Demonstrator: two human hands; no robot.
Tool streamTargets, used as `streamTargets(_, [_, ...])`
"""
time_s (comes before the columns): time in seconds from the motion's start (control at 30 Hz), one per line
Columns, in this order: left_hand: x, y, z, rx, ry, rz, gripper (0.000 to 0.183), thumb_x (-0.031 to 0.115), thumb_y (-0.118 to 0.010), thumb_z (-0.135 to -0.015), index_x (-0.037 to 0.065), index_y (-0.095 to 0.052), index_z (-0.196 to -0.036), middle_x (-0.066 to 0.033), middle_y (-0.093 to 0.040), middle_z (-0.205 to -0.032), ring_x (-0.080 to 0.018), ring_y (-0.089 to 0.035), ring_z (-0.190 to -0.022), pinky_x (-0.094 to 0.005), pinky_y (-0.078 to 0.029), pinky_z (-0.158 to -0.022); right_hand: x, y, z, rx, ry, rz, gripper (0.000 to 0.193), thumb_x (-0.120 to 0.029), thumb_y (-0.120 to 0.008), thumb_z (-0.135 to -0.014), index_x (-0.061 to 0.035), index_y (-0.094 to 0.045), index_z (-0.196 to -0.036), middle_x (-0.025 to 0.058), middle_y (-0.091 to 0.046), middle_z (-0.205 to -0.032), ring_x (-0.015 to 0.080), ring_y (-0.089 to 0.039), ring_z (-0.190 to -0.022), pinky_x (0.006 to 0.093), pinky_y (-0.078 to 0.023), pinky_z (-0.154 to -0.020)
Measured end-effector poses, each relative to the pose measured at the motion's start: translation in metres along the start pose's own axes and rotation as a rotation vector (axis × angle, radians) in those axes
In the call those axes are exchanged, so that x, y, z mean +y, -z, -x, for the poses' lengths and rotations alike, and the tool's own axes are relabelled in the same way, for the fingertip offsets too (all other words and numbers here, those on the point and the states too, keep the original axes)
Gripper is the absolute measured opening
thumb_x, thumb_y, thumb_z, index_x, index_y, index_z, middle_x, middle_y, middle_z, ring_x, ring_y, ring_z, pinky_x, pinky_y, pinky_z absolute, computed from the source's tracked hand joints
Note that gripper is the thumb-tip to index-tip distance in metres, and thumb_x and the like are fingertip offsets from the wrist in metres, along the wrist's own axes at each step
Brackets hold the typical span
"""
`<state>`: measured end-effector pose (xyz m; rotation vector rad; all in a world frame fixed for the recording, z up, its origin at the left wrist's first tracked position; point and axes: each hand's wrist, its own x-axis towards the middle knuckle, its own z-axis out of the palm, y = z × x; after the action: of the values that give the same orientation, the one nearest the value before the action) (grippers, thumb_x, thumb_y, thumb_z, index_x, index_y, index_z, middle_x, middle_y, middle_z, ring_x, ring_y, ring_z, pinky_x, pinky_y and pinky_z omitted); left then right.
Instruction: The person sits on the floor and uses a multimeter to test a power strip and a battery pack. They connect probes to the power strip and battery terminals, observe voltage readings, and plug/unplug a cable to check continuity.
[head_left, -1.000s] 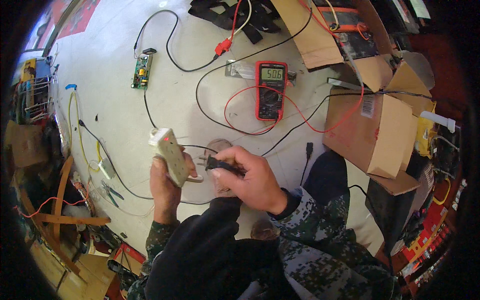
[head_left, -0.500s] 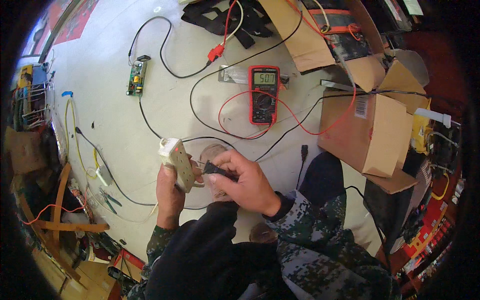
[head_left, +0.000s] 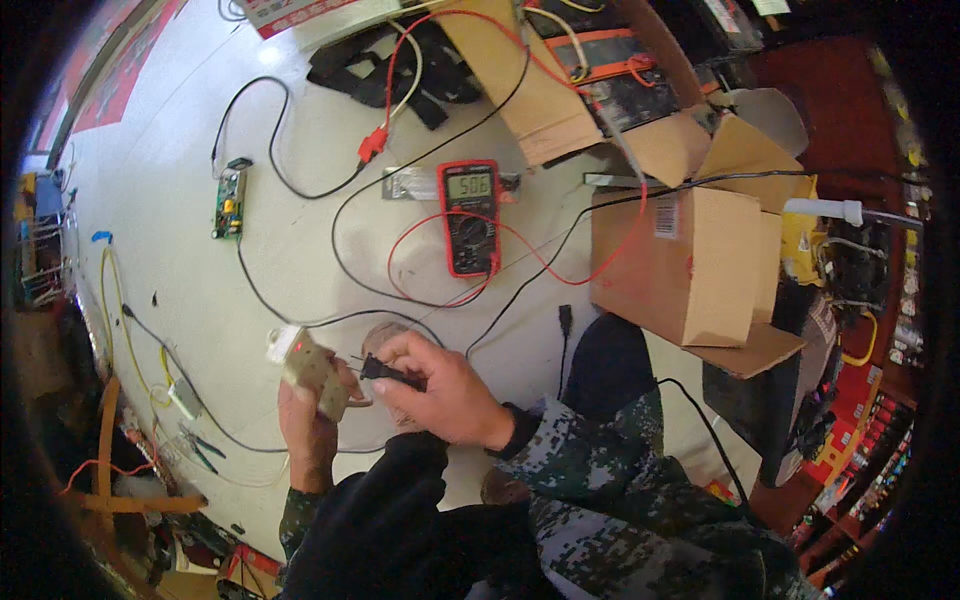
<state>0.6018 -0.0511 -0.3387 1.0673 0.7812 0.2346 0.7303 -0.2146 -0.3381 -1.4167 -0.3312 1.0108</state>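
Note:
My left hand point(head_left: 305, 425) is closed round a cream power strip point(head_left: 318, 378) with a small red light lit near its far end. In my right hand point(head_left: 450, 390) a black plug point(head_left: 392, 373) is pinched, its metal pins pointing left at the strip. A small gap separates the pins from the strip's sockets. Beyond the hands a red and black multimeter point(head_left: 470, 220) lies face up with its display on. At the far left is a green circuit board point(head_left: 229, 206), with black cords at both ends. One cord leads to a red clip connector point(head_left: 373, 145).
Open cardboard boxes point(head_left: 645, 260) stand on the right, close to my knee. Loose black cables and red meter leads cross the floor. Pliers point(head_left: 203, 447) and a white adapter point(head_left: 184, 398) lie at left, near wooden slats point(head_left: 140, 503). A black connector point(head_left: 565, 318) rests beside my leg.
The whole view has shifted, so everything sits further left and lower. The strip has tilted somewhat in my left hand. Plug and strip remain apart, and the meter's reading has changed slightly.

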Motion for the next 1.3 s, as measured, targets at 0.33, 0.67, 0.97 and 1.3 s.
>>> streamTargets(0.33, [0.01, -0.017, 0.0, -0.143, 0.082, 0.017, 0.065, 0.011, -0.086, -0.073, -0.002, -0.053, -0.128, -0.0257, -0.057, -0.142, -0.0223, -0.074, -0.087, -0.0376, -0.063, -0.077, 0.006, -0.002, -0.003, 0.008, -0.069, 0.058, 0.029, -0.012, -0.073, -0.094, -0.0032, -0.05, -0.109, 0.0142, -0.065, -0.091, 0.0268, -0.068, -0.08, 0.0403, -0.05, -0.068])
streamTargets(0.67, [0.009, -0.018, 0.001, -0.168, 0.183, -0.005, 0.062, 0.002, -0.083, -0.072, -0.002, -0.06, -0.129, -0.0129, -0.067, -0.128, -0.0212, -0.07, -0.104, -0.0373, -0.057, -0.096, 0.003, 0.003, 0.001, -0.002, 0.1, 0.263, 0.035, -0.016, -0.074, -0.097, -0.0045, -0.046, -0.115, 0.0103, -0.07, -0.078, 0.0194, -0.067, -0.067, 0.0341, -0.051, -0.063])
streamTargets(0.97, [0.007, -0.015, -0.003, -0.148, 0.156, 0.014, 0.051, 0.0, -0.079, -0.072, -0.002, -0.061, -0.12, -0.0139, -0.067, -0.121, -0.0211, -0.07, -0.099, -0.0345, -0.062, -0.084, -0.069, 0.069, 0.011, 0.339, 0.33, 0.549, 0.033, -0.008, -0.077, -0.089, -0.0023, -0.062, -0.117, 0.0078, -0.068, -0.102, 0.018, -0.066, -0.089, 0.0325, -0.054, -0.082])
streamTargets(1.3, [0.01, -0.019, -0.005, -0.149, 0.179, -0.064, 0.05, 0.004, -0.079, -0.075, -0.003, -0.061, -0.121, -0.0145, -0.067, -0.122, -0.0213, -0.071, -0.095, -0.0344, -0.062, -0.082, -0.132, 0.242, -0.08, 0.79, 0.141, 1.097, 0.035, -0.028, -0.079, -0.083, -0.0006, -0.069, -0.101, 0.0187, -0.072, -0.086, 0.0375, -0.07, -0.083, 0.0468, -0.054, -0.075])
